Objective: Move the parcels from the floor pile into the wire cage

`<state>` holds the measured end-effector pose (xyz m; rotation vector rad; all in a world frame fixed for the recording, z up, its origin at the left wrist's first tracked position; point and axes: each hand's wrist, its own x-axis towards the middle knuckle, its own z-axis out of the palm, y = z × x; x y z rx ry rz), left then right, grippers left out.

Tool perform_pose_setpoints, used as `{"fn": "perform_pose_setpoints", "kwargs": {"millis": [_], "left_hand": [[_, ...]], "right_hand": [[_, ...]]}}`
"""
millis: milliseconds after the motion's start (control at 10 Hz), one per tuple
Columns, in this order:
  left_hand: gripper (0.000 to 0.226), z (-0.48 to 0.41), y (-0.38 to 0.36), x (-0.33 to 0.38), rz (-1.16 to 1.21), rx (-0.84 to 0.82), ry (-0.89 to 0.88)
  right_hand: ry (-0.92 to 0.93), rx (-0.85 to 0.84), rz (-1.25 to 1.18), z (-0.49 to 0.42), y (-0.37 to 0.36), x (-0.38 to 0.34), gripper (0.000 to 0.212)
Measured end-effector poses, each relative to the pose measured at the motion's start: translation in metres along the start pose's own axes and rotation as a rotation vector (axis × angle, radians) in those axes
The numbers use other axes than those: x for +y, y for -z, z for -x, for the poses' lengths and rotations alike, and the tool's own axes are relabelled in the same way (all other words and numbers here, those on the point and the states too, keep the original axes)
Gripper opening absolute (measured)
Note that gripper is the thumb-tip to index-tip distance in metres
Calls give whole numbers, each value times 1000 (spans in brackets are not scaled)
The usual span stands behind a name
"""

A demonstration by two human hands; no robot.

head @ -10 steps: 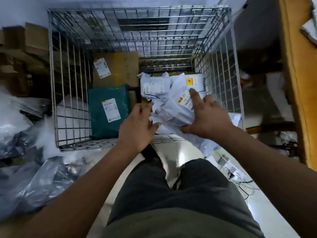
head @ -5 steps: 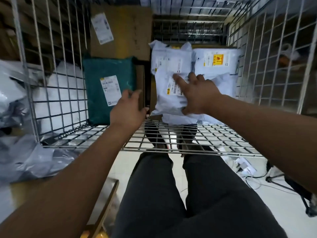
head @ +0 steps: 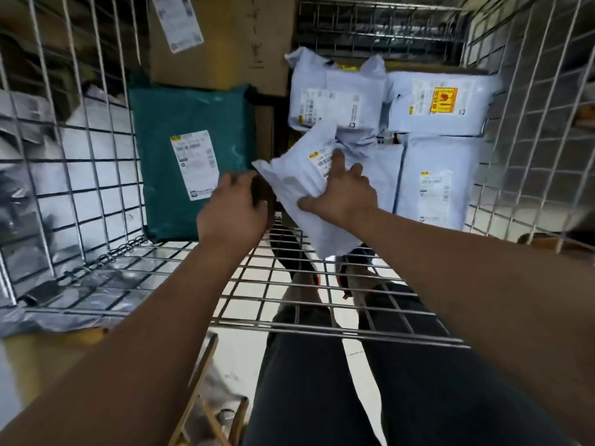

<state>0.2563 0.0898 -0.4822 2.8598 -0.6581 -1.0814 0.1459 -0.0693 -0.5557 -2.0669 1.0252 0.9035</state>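
I see right hand (head: 342, 198) grip clamped on white parcel (head: 297, 180) in wire cage (head: 96, 175) | left hand (head: 232, 214) grip curled, contents unclear | teal parcel (head: 180, 114) beside.

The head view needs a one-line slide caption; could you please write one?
Right hand holds a white parcel in the wire cage, beside a teal parcel; left hand close by.
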Motion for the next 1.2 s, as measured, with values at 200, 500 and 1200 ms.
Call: {"fn": "perform_pose_setpoints", "kwargs": {"millis": [200, 500, 1200], "left_hand": [[53, -14, 11, -30, 2, 37, -9], [53, -23, 13, -52, 0, 3, -72], [59, -17, -3, -25, -75, -55, -271]], "right_hand": [[-266, -26, -402, -26, -33, -63, 131], [-320, 124, -466, -40, -75, -92, 123], [-14, 227, -348, -7, -37, -48, 117]]}}
